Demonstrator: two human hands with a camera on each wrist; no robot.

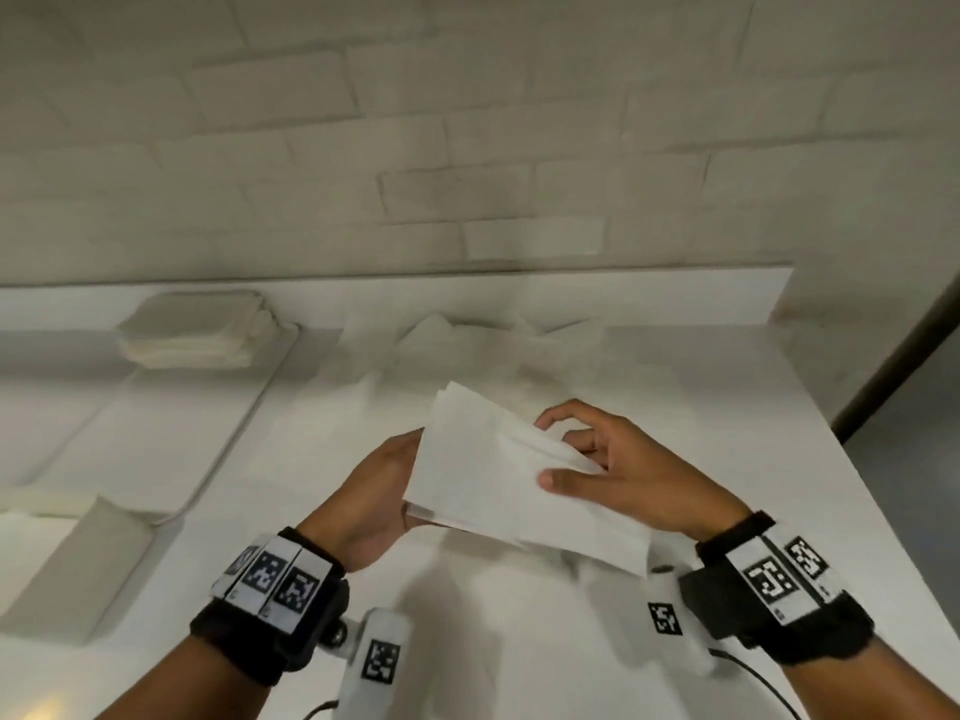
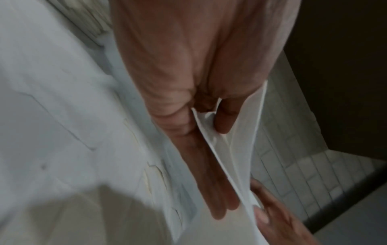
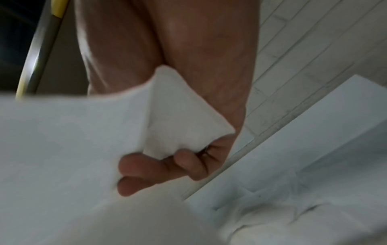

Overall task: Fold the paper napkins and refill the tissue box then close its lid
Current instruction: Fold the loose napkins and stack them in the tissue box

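I hold a stack of folded white paper napkins (image 1: 483, 470) in the air above the white table (image 1: 727, 407). My left hand (image 1: 400, 475) grips its left edge, fingers beneath and hidden in the head view. In the left wrist view the left hand (image 2: 209, 157) has its thumb on one side of the napkins (image 2: 236, 149) and straight fingers on the other. My right hand (image 1: 571, 449) pinches the right end, thumb on top. The right wrist view shows that hand (image 3: 167, 165) with fingers curled round a napkin (image 3: 73, 140) corner.
A neat pile of folded napkins (image 1: 192, 330) sits at the back left. Loose crumpled napkins (image 1: 467, 345) lie at the back centre. A long white box-like shape (image 1: 156, 423) stretches along the left; I cannot tell its lid. A brick wall (image 1: 467, 148) stands behind.
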